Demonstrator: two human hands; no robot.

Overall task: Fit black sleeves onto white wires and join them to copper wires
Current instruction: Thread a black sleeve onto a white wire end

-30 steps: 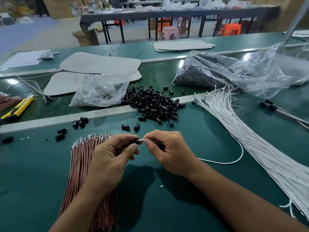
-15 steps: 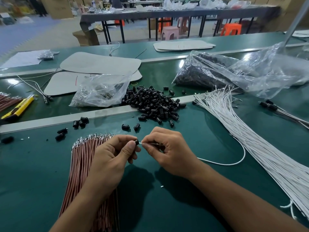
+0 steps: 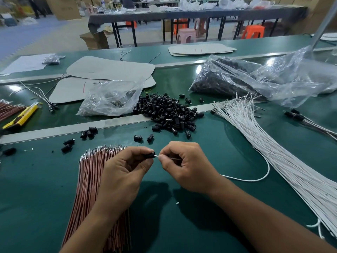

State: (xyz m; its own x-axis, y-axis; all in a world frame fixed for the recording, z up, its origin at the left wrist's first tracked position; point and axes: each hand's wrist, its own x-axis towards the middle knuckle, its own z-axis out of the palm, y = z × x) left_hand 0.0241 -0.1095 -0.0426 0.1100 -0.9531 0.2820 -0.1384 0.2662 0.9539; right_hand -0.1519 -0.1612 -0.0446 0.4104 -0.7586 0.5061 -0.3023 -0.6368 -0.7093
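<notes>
Green matted workbench [image 3: 218, 207] in a factory hall, with tables and stools behind. The left hand [image 3: 125, 172] pinches one black sleeve [image 3: 151, 154] between thumb and forefinger, above the mat and beside the copper wires [image 3: 89, 179]. The right hand [image 3: 186, 167] pinches the white wire [image 3: 246, 180] close to its tip, which sits at the sleeve's mouth. The rest of the wire loops away rightward over the mat.

Our judgement: grip near the tip so the soft wire cannot buckle, keep it in line with the bore, and push straight.

The sleeve pile [image 3: 169, 112] holds short, glossy, hollow cylinders. The white bundle [image 3: 264, 143] lies matte and limp. The copper wires are stiff and straight, with bright metal ends.
</notes>
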